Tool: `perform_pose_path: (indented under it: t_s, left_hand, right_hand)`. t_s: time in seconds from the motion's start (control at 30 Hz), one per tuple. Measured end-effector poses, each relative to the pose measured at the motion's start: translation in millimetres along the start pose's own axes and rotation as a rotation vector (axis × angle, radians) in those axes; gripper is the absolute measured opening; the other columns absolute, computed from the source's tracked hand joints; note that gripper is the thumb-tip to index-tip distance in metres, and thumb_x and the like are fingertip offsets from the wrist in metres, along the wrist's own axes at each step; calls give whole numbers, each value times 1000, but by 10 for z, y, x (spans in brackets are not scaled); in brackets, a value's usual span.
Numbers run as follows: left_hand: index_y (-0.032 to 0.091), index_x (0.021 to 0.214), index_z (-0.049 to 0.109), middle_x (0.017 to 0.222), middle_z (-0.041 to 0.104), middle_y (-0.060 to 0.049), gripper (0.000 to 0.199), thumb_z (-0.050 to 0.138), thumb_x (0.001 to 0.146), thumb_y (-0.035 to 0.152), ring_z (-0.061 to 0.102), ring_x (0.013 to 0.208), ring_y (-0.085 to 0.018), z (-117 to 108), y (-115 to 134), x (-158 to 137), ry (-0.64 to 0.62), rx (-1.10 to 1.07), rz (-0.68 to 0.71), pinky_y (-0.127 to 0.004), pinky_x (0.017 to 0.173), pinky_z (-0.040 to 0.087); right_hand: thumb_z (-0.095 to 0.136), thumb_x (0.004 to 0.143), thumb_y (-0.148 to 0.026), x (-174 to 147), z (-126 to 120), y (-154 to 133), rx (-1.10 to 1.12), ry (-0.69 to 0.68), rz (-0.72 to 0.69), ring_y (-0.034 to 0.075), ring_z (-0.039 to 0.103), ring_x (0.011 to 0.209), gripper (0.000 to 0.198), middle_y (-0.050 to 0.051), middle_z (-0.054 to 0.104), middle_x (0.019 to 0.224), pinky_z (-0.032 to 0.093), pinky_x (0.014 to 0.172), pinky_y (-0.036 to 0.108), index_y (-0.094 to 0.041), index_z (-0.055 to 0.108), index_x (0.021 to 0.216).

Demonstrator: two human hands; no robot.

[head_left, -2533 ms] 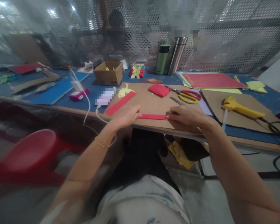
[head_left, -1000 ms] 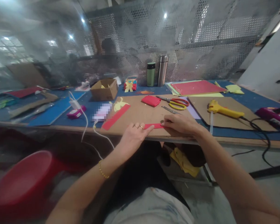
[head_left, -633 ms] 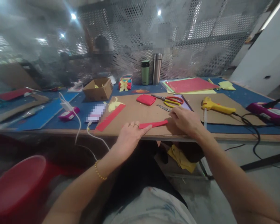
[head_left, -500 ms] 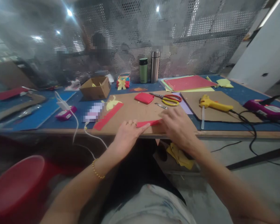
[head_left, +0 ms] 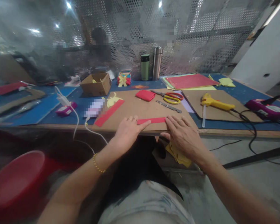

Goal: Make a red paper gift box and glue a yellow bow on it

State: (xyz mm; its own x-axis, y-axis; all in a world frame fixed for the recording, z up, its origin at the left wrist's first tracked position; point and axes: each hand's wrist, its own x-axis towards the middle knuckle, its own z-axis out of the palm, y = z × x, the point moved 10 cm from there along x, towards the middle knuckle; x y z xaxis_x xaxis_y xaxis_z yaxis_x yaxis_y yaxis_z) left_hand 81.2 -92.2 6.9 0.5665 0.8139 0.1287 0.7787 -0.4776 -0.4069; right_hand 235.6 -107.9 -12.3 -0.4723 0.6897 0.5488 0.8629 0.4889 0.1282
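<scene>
A narrow red strip [head_left: 155, 120] lies along the near edge of the brown cardboard sheet [head_left: 130, 107]. My left hand [head_left: 128, 130] rests on the strip's left end, rings on its fingers, one finger stretched along the red. Flat on the right end is my right hand [head_left: 184, 132], fingers extended and thumb apart. Just beyond it are a slim grey metal tool [head_left: 169, 106] and scissors [head_left: 171, 97] with red and yellow handles. A folded red piece [head_left: 145, 95] sits left of the scissors. Another red strip [head_left: 109, 112] lies slanted to the left.
On the right, a yellow glue gun [head_left: 217, 102] lies on dark-edged cardboard, its cord trailing to a purple device [head_left: 267, 109]. A cardboard box [head_left: 95, 84], green tumbler [head_left: 145, 67] and steel flask [head_left: 157, 63] stand at the back. White cables hang over the left table edge.
My right hand has come down and flattened onto the strip's right end, uncovering more of the strip and the grey metal tool. My left hand stays nearly in place.
</scene>
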Motion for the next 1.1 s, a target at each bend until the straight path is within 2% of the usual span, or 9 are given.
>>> perform_pose_path:
  t_s: [0.1, 0.17, 0.27, 0.33, 0.53, 0.63, 0.77, 0.9, 1.1]
  left_hand:
    - [41, 162, 51, 119, 72, -11, 70, 52, 104, 3, 67, 105, -24, -9, -12, 0, 23, -34, -20, -34, 81, 43]
    - [39, 160, 54, 119, 71, -12, 65, 53, 104, 5, 67, 105, -25, -11, -6, -1, 43, -50, -25, -35, 83, 44]
    - [31, 151, 62, 116, 71, -14, 51, 52, 106, 11, 66, 106, -27, -6, 22, -17, 83, -57, -15, -36, 84, 44]
    - [27, 150, 62, 116, 71, -15, 48, 49, 106, 11, 66, 106, -27, 0, 27, -66, 130, -50, -10, -37, 84, 44]
    - [17, 147, 64, 113, 71, -17, 50, 41, 104, 7, 65, 108, -29, 26, -120, -398, 255, -64, -64, -41, 88, 45]
    - [17, 137, 71, 110, 71, -16, 44, 45, 103, 8, 65, 102, -29, -1, -225, -464, 279, -131, -106, -42, 87, 45]
    - [14, 117, 76, 112, 71, -16, 31, 49, 102, 13, 65, 102, -28, -21, -265, -390, 258, -206, -104, -43, 89, 45]
    - [12, 125, 74, 115, 74, -16, 35, 48, 103, 12, 67, 106, -28, 8, -241, -377, 249, -251, -100, -45, 93, 46]
    - [14, 139, 70, 118, 75, -18, 39, 46, 108, 16, 68, 113, -29, 88, -249, -527, 316, -218, -191, -47, 99, 45]
  right_hand:
    - [49, 110, -49, 59, -161, 34, 6, 58, 59, 42, 58, 144, 60, 31, 65, 149, 44, 119, 60, -4, 60, 148]
    - [52, 109, -48, 143, -176, -127, 67, 87, 0, 41, 51, 152, 64, 30, 57, 159, 41, 124, 61, -4, 54, 156]
    - [54, 109, -44, 232, -5, -453, 182, 54, -142, 38, 56, 149, 62, 29, 61, 156, 45, 123, 58, -3, 54, 156]
    - [54, 109, -45, 233, 115, -541, 200, 49, -154, 39, 62, 142, 62, 30, 65, 150, 50, 119, 55, 0, 58, 152]
    - [47, 113, -40, 204, 77, -415, 204, 80, -109, 33, 69, 131, 45, 23, 73, 141, 56, 110, 49, -10, 70, 137]
    - [46, 114, -36, 350, 23, -324, 229, -15, -107, 27, 73, 106, 37, 16, 79, 116, 58, 90, 38, -17, 77, 112]
    - [50, 112, -27, 525, 49, -271, 257, -173, -146, 20, 65, 86, 35, 8, 71, 89, 46, 71, 30, -19, 72, 86]
    - [49, 111, -22, 553, 72, -269, 242, -225, -181, 19, 59, 83, 34, 7, 64, 85, 39, 68, 30, -19, 71, 85]
    - [46, 109, -19, 511, 79, -310, 250, -240, -202, 21, 55, 83, 32, 9, 63, 86, 41, 71, 32, -19, 71, 89]
